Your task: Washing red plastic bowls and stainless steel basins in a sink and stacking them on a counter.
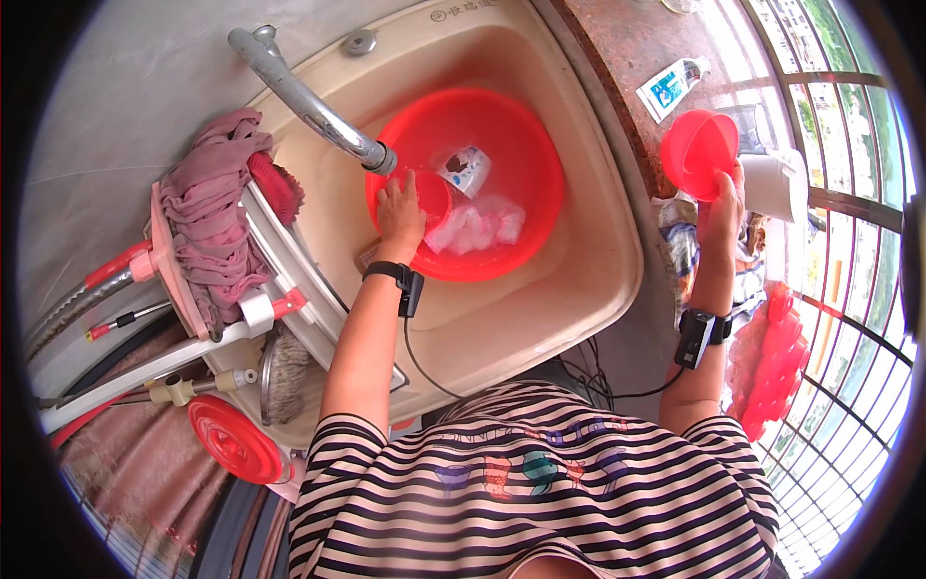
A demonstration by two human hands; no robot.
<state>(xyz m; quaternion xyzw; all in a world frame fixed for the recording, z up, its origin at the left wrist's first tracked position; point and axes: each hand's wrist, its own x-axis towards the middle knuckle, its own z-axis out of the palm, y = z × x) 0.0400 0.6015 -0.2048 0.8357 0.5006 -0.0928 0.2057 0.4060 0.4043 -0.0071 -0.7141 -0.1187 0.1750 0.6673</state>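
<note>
The left hand (pixel 400 207) reaches into a red basin (pixel 535 232), its fingers bent at the left side of a small red cup (pixel 436 198); whether they are clamped on the cup, I cannot tell. The right hand (pixel 725 198) is clamped on the rim of a red bowl (pixel 693 154), held up beside the left edge of the table (pixel 617 43), the bowl's open side turned partly toward the camera.

Just right of the cup, inside the basin, lies a white piece with blue marks (pixel 467 172); below it, a soft pink-and-white item (pixel 477 228) sits in the water. The basin stands inside the beige sink (pixel 569 289), well in from its near edge, and a metal faucet (pixel 318 111) reaches over from the sink's far left corner, its spout above the basin's left rim.

Farther out, a mauve cloth (pixel 212 212) hangs over a rack at the sink's left edge, with a brush (pixel 285 372) below. A white-and-blue tube (pixel 672 89) lies near the table's left edge, and a patterned cloth (pixel 681 236) is behind the right forearm.
</note>
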